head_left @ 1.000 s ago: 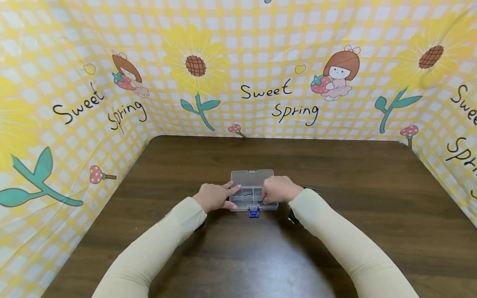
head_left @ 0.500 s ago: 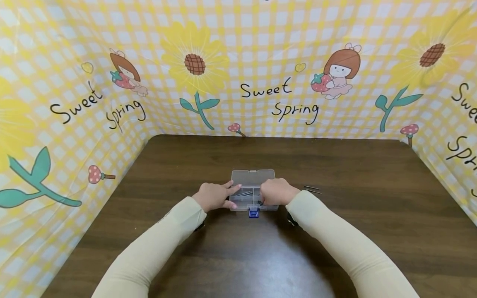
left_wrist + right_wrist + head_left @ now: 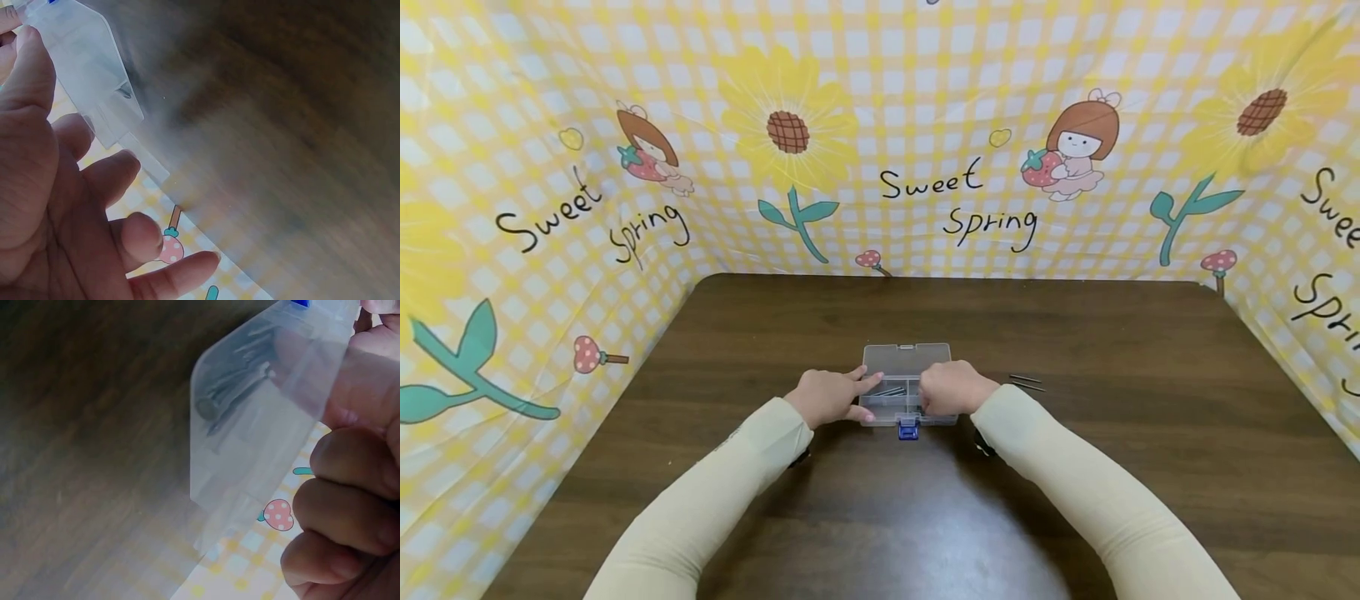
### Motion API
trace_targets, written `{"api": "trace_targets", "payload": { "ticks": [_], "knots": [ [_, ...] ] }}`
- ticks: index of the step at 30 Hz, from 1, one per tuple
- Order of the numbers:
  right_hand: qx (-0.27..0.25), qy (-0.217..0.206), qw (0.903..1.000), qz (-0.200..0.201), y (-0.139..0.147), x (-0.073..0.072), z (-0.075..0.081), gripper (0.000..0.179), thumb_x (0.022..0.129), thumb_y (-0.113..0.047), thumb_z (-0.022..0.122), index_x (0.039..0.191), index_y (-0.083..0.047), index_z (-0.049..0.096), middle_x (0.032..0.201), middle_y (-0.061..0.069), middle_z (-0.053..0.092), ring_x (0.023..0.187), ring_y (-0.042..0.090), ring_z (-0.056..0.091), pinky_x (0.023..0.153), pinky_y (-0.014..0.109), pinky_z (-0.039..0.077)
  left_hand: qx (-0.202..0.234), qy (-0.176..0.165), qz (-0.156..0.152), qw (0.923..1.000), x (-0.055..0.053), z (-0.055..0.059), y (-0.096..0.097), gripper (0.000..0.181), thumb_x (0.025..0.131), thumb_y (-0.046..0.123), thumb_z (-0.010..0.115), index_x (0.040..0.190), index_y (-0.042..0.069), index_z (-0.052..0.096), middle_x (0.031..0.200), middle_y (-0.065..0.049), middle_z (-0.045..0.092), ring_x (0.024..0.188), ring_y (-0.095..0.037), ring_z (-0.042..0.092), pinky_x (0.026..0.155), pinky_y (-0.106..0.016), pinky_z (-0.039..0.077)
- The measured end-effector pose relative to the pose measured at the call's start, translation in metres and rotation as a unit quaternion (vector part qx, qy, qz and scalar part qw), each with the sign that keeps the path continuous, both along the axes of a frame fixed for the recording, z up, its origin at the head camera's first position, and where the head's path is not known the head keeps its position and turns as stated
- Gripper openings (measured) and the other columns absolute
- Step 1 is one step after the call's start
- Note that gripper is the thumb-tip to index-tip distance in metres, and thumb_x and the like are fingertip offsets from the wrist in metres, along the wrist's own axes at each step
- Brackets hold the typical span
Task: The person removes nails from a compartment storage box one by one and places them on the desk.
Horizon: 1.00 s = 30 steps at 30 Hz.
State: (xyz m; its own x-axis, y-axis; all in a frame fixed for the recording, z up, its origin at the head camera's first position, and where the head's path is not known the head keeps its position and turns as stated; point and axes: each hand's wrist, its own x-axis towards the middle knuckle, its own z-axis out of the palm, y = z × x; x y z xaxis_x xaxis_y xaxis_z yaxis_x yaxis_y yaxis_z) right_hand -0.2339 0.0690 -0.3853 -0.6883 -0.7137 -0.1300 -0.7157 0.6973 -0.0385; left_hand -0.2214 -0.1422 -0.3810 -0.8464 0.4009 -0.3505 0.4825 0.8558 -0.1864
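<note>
A clear plastic compartment box [image 3: 891, 412] stands on the table with its lid [image 3: 906, 360] raised at the back and a blue latch [image 3: 908, 430] at the front. Several thin metal nails [image 3: 889, 392] lie in its left compartment. My left hand [image 3: 827, 397] rests at the box's left side, fingers spread and thumb at the front corner. My right hand [image 3: 952, 387] reaches into the right side, its outer fingers curled. Through the clear wall, more nails [image 3: 240, 390] show close to its fingertips; I cannot tell whether they pinch one.
Two slim nails [image 3: 1026, 382] lie on the brown wooden table [image 3: 880, 517] just right of the box. A yellow checked cloth [image 3: 910, 100] with printed flowers and words hangs around the back and sides.
My right hand has shifted slightly left and stays inside the box, so the two nails on the table show more fully. The left hand keeps its place on the box.
</note>
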Motion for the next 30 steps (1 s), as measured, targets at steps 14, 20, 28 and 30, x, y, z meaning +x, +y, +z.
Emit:
{"api": "trace_targets", "payload": {
  "ticks": [14,20,28,30],
  "knots": [
    [0.005,-0.065,0.9977,0.019,-0.004,-0.002,0.020,0.039,0.080,-0.003,0.059,0.051,-0.020,0.037,0.053,-0.007,0.028,0.051,0.009,0.028,0.050,0.027,0.028,0.007,-0.015,0.000,0.9999,-0.003,0.001,0.002,0.080,0.081,0.062,0.054,0.151,0.033,0.030,0.152,0.003,0.035,0.053,-0.015,0.045,0.048,-0.030,0.029],
    [0.022,-0.084,0.9962,0.011,-0.001,-0.003,0.030,0.041,0.079,-0.004,0.059,0.051,-0.019,0.033,0.052,-0.007,0.022,0.050,0.009,0.022,0.048,0.027,0.023,0.012,-0.018,0.003,0.9998,-0.002,0.001,0.002,0.079,0.081,0.061,0.055,0.151,0.033,0.031,0.152,0.002,0.036,0.056,-0.016,0.047,0.049,-0.030,0.029],
    [0.012,-0.110,0.9939,-0.002,0.013,-0.004,0.031,0.041,0.077,0.000,0.054,0.050,-0.018,0.029,0.052,-0.008,0.018,0.050,0.009,0.016,0.049,0.026,0.017,0.011,-0.026,0.002,0.9996,-0.002,0.001,0.001,0.080,0.083,0.061,0.053,0.152,0.032,0.026,0.154,0.002,0.032,0.050,-0.014,0.039,0.048,-0.030,0.026],
    [0.009,-0.115,0.9933,-0.004,0.019,-0.005,0.031,0.041,0.076,0.001,0.053,0.050,-0.018,0.029,0.052,-0.008,0.018,0.051,0.009,0.016,0.049,0.027,0.017,0.012,-0.028,0.002,0.9995,-0.003,0.001,0.001,0.080,0.083,0.061,0.052,0.153,0.032,0.025,0.154,0.002,0.031,0.051,-0.014,0.040,0.049,-0.030,0.026]
  ]
}}
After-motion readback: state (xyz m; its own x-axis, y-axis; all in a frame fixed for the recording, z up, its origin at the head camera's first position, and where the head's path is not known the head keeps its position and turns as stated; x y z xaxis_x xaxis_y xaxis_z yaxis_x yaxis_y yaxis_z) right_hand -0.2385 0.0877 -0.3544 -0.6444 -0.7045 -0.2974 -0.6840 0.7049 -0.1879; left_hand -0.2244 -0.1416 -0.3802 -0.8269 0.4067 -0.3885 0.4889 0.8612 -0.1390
